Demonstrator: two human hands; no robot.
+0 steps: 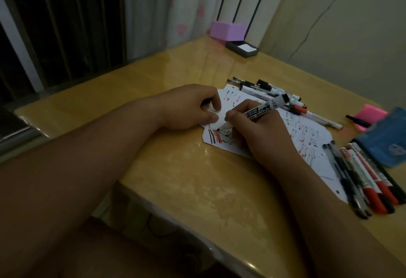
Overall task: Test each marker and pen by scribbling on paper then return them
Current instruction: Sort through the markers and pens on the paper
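- Whiteboard marker [260,110]: uncapped, tilted, black tip down on the near-left corner of the paper [307,132], among black and red strokes; rear end points up and away.
- Right hand [261,132]: fingers [232,116] curled tight round the marker barrel just above the tip, heel of the hand on the paper.
- Left hand [189,108]: rests on the paper's left edge, just beside the marker tip; fingers [214,101] curled in. A small dark bit shows inside the curl, but I cannot tell whether they hold it.
- Paper: white sheet flat on the counter [186,178], covered in short black and red scribbles.
- Far pile of pens [270,90]: lies at the paper's far edge, behind the right hand; white pen [323,119] lies just right of it.
- Near row of pens [364,178]: red and black markers side by side on the paper's right end.
- Pink sticky notes [369,115] with a black marker [356,120] lying on them; blue pouch [388,139] touching the near row.
- Purple box [227,30] and dark tray [241,49] at the counter's far corner.
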